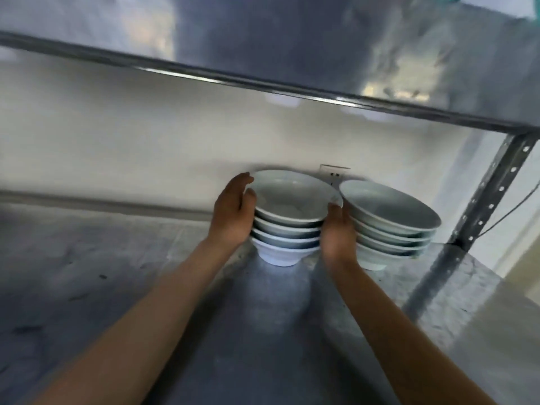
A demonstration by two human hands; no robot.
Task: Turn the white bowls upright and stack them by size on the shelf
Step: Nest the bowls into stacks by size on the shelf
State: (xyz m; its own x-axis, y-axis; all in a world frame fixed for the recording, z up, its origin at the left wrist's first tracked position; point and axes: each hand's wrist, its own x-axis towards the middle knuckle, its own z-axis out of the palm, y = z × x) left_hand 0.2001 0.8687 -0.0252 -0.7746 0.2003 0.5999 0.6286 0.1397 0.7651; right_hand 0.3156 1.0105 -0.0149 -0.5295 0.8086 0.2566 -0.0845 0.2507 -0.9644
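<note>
Two stacks of upright white bowls stand at the back of the metal shelf [117, 287], near the wall. The left stack [287, 226] holds several bowls on a white footed base. My left hand [233, 211] presses against its left side, thumb at the top rim. My right hand [336, 232] presses against its right side, in the gap between the stacks. The right stack [391, 223] of several wider bowls stands free, close to the corner post.
A perforated metal upright [493, 194] rises at the right, just beyond the right stack. The upper shelf's edge [263, 80] runs overhead. A wall socket [333, 173] sits behind the bowls. A cable [514, 209] hangs past the post.
</note>
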